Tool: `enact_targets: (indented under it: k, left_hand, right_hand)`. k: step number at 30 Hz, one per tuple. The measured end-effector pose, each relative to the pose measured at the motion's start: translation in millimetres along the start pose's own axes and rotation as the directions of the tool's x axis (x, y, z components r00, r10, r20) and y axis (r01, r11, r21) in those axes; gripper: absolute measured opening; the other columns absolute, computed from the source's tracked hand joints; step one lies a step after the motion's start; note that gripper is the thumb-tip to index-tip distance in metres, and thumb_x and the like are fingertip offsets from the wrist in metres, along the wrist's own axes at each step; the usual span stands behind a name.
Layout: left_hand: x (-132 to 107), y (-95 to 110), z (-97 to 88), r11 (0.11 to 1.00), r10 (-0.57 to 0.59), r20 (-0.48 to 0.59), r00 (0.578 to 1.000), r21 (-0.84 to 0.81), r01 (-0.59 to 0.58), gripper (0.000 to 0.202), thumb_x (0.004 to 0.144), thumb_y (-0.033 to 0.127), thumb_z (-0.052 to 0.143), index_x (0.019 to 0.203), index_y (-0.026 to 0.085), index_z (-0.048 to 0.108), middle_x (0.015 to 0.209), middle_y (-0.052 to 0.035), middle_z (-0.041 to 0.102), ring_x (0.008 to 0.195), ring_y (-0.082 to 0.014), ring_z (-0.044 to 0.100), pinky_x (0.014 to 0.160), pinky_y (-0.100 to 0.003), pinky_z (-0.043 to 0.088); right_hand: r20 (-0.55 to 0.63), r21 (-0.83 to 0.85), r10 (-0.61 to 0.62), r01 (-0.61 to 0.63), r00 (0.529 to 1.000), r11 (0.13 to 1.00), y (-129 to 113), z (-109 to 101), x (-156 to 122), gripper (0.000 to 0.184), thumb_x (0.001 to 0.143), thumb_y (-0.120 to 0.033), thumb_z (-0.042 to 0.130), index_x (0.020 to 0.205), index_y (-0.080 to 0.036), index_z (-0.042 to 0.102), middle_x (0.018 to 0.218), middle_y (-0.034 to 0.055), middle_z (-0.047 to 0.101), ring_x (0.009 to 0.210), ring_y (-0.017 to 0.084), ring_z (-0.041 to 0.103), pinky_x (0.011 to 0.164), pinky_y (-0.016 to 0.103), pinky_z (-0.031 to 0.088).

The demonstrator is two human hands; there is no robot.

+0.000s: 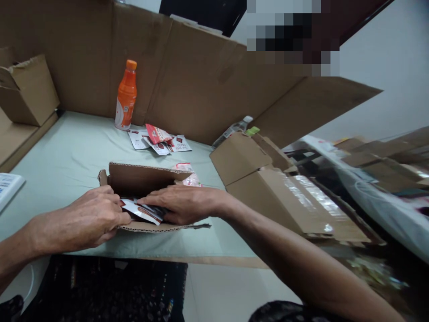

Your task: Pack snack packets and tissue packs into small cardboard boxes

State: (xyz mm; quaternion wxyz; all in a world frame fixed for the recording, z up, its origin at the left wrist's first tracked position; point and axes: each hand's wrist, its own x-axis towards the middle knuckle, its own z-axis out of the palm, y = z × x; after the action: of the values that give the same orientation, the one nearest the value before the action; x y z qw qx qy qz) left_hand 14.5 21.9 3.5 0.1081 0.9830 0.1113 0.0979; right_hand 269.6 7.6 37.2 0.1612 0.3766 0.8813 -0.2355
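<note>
An open cardboard box (pixel 140 176) lies on the cloth-covered table in front of me, its flaps up. Inside are white and silver packets (pixel 142 211) with dark red print. My left hand (pixel 85 217) reaches over the box's left wall, fingers curled and closed at the left end of a white packet; part of that grip is hidden. From the right, my right hand (pixel 184 203) reaches into the box. Its fingers are stretched out flat over the packets, and its thumb is low inside the box.
Behind the box stand an orange drink bottle (pixel 126 96) and a pile of packets topped by a red one (pixel 157 133). A pink-and-white packet (pixel 191 175) lies near the box. Larger cardboard boxes (pixel 264 192) flank the right side; a tall cardboard panel (pixel 201 80) closes the back.
</note>
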Motion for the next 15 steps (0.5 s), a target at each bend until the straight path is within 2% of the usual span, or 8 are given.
enact_targets:
  k: [4,7,12,15]
  left_hand:
    - [-0.2,-2.6,0.8,1.0,-0.018,-0.01,1.0,-0.016,0.018,0.018,0.082,0.005,0.066,0.081,0.023,0.067,0.08,0.0023,0.072,0.076,-0.02,0.06,0.076,-0.036,0.039]
    - [0.8,-3.5,0.3,1.0,-0.018,-0.009,1.0,-0.018,0.018,0.018,0.081,0.004,0.067,0.081,0.022,0.066,0.08,0.0026,0.07,0.076,-0.0198,0.057,0.076,-0.035,0.04]
    - [0.0,2.9,-1.2,0.997,-0.072,-0.066,0.995,0.017,0.074,0.024,0.079,0.003,0.068,0.091,0.023,0.069,0.108,-0.0044,0.065,0.097,-0.0244,0.059,0.086,-0.038,0.045]
    - [-2.3,8.2,1.2,0.992,-0.099,-0.094,0.991,0.066,0.105,0.034,0.076,0.001,0.066,0.103,0.022,0.067,0.126,-0.0094,0.061,0.114,-0.0292,0.058,0.096,-0.042,0.047]
  right_hand:
    - [-0.085,0.032,0.071,-0.069,0.994,0.997,-1.8,7.1,1.8,0.046,0.098,-0.013,0.051,0.141,-0.027,0.062,0.114,0.0061,0.079,0.095,0.02,0.072,0.073,0.027,0.046]
    - [-0.175,0.011,0.143,-0.143,0.974,0.99,-2.8,10.3,5.4,0.039,0.1,-0.012,0.047,0.131,-0.024,0.066,0.108,0.0058,0.079,0.086,0.018,0.07,0.066,0.026,0.038]
    - [-0.23,-0.126,0.22,-0.253,0.948,0.959,-10.7,-1.3,7.0,0.024,0.095,-0.011,0.051,0.109,-0.017,0.07,0.102,0.0088,0.079,0.08,0.018,0.067,0.06,0.029,0.026]
    - [-0.233,-0.202,0.259,-0.307,0.937,0.93,-18.6,-8.4,10.3,0.023,0.094,-0.011,0.054,0.109,-0.014,0.071,0.099,0.0118,0.079,0.077,0.019,0.067,0.058,0.03,0.026]
